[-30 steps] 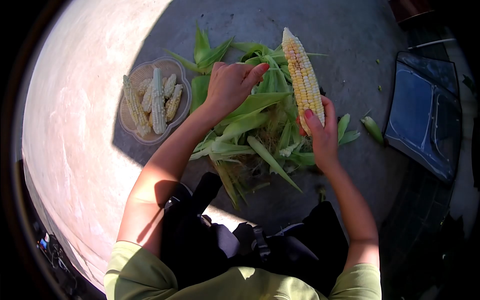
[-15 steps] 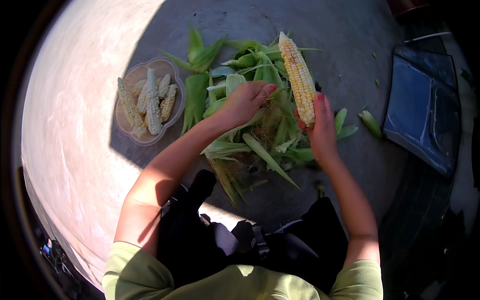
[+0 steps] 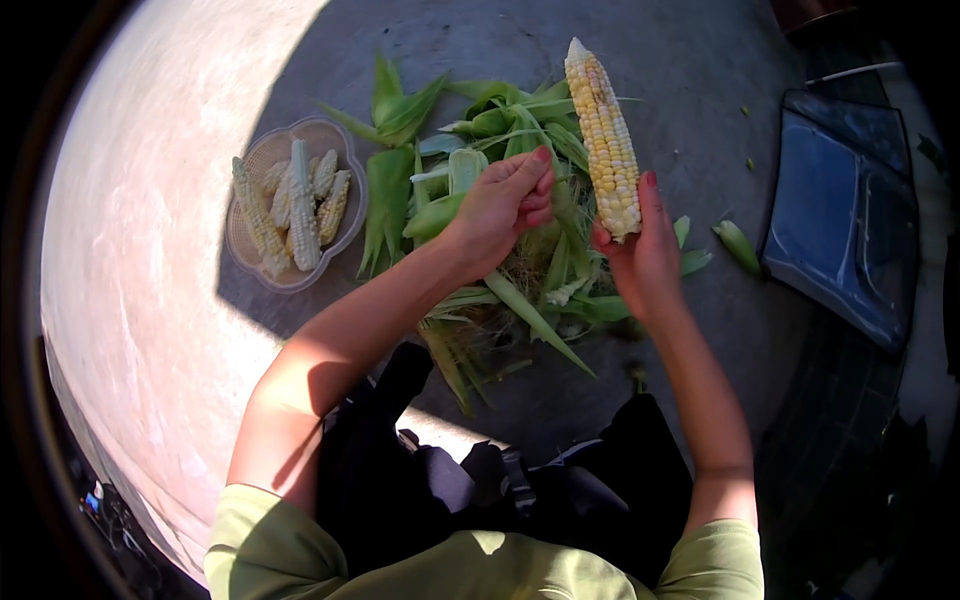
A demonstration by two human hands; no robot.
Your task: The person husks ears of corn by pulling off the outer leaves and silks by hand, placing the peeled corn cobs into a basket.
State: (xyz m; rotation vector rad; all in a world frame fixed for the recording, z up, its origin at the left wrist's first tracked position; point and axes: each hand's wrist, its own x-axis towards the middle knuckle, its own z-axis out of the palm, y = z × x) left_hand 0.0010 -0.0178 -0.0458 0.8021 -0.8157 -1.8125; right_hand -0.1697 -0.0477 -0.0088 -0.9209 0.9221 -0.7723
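"Take the loose green corn husks as the clock's centre (image 3: 388,205). What lies around them?"

"At nine, a pale plastic basket with a scalloped rim (image 3: 268,150), holding several whitish and yellow cobs (image 3: 303,205). One broad husk leaf lies just beside its rim."

"And opposite?"

"A small green-husked cob (image 3: 738,248) towards three, close to the edge of a dark blue, glossy panel (image 3: 820,215). A thin pale rod (image 3: 853,72) and part of a dark red object (image 3: 815,12) show towards two."

"The hands?"

"The right hand (image 3: 648,262), towards four, has its fingers (image 3: 651,190) closed round the base of a large yellow-and-cream corn cob (image 3: 606,140). That cob rises over the pile's right side, its tip towards twelve."

"And the left?"

"The left hand (image 3: 488,215) is over the pile, apart from the large cob; its fingers are curled in, thumb against them. I can't tell whether they pinch a strand of silk."

"Where's the room to move?"

"Grey concrete floor (image 3: 700,100) stretches from one to two. At six, the person's dark-clothed legs (image 3: 640,470) bound the space; husks crowd the floor below both hands."
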